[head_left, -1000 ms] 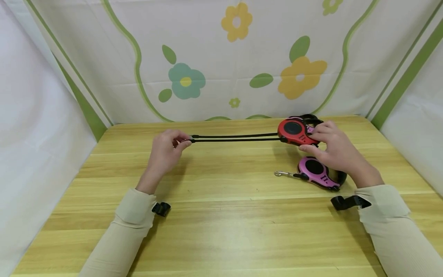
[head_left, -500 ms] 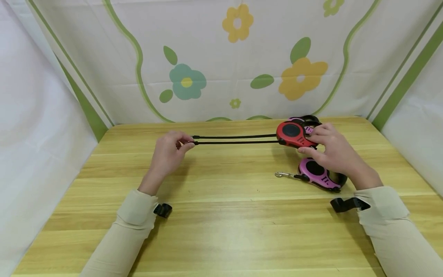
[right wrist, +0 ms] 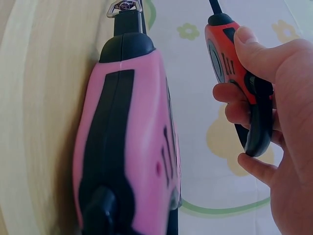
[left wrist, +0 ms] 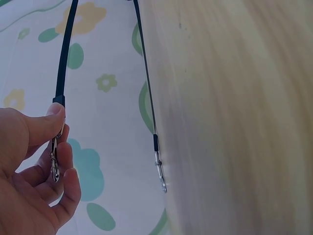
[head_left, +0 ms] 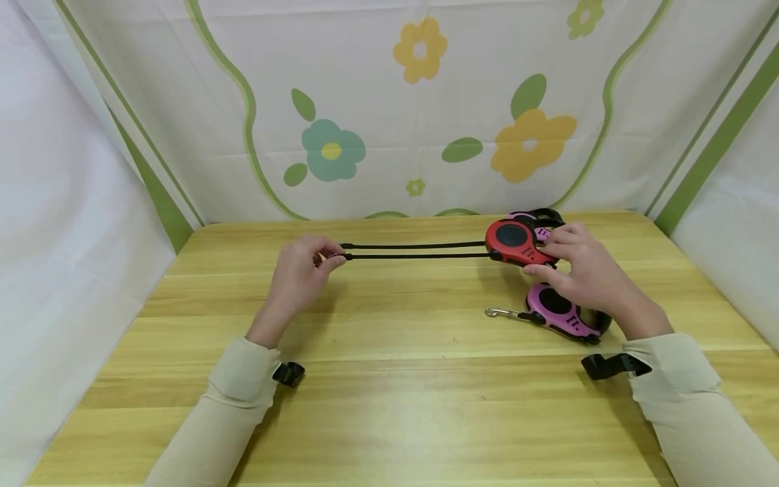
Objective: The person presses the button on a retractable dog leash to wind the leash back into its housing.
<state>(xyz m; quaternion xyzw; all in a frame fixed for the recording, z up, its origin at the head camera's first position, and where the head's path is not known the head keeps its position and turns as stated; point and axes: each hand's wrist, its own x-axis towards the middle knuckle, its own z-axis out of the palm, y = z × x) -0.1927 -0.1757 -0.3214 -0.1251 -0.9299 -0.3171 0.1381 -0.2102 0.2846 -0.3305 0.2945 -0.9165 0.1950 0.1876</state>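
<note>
My right hand (head_left: 584, 267) grips the handle of a red retractable dog leash (head_left: 511, 235), raised over the right side of the table. Its black strap (head_left: 420, 257) runs left, nearly straight, to my left hand (head_left: 301, 270). There the thumb and fingers pinch the strap's end, and its metal clip (left wrist: 55, 159) lies among the fingers in the left wrist view. Behind the red leash, partly hidden, is a pink leash (head_left: 543, 233); its pulled-out strap (head_left: 414, 246) ends in another clip (left wrist: 160, 169). A second pink leash (head_left: 556, 311) lies nearer me, below my right hand.
The nearer pink leash's short strap and silver clip (head_left: 502, 312) point left on the wooden table (head_left: 414, 406). A white flowered cloth (head_left: 389, 122) stands behind the table and at both sides. Black wrist bands (head_left: 289, 373) show at both cuffs.
My left hand has shifted slightly right, and the red leash slightly left, so the strap between them is a little shorter. The head view has tilted up slightly. Both grips stay the same.
</note>
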